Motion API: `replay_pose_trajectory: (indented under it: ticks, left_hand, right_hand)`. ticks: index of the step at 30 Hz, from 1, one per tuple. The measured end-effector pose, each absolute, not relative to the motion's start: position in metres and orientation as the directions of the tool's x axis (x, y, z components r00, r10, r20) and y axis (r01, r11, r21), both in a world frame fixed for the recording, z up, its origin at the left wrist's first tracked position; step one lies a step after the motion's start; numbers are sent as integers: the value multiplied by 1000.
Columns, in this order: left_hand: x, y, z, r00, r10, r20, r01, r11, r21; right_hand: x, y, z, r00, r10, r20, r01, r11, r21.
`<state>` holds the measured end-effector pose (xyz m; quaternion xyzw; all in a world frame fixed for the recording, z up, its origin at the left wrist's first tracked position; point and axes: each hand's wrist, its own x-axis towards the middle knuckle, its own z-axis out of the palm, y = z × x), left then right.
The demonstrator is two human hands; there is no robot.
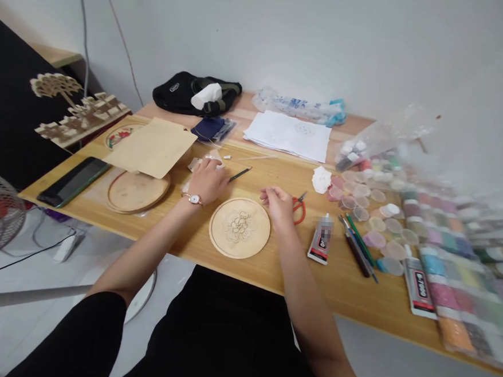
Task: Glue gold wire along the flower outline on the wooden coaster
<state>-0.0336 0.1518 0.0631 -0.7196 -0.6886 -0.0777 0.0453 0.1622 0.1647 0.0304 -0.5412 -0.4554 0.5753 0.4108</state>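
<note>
A round wooden plaque with a dark-outlined flower design lies flat before me. My left hand, a watch on its wrist, is over a small clear packet beyond the plaque; its fingers curl down together, and what lies under the tips is hidden. A dark pencil rests just to the right of that hand. Above the plaque's right edge, my right hand is pinched closed, and anything between its fingertips is too small to make out. Red-handled pliers or snips lie beside it.
At right are a glue tube, pens, small plastic cups, another glue tube and bags of coloured material. At left lie a phone, another round wooden plate and a board. Papers lie behind.
</note>
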Motion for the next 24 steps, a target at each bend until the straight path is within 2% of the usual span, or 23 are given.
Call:
replay_pose_trajectory:
  ticks: [3,11,16,21,24]
  left_hand:
    - [-33,167,68,57,985,161,997,-65,47]
    - [-39,251,71,151,989,-8,987,-150,64]
    - [-35,274,64,225,972,-75,973,-220,74]
    - [-38,277,61,186,981,-57,981,-182,59]
    - [-43,273,72,179,984,21,981,-180,73]
  right_hand:
    - [162,165,30,-90,962,-258,15,-257,-966]
    - [162,166,28,-89,964,-251,-22,-254,-967]
    - [163,168,30,-75,962,-263,-45,-266,-963]
    - [161,167,31,-99,962,-255,-55,-261,-964]
    - [161,166,30,-102,969,-225,-68,-233,-970]
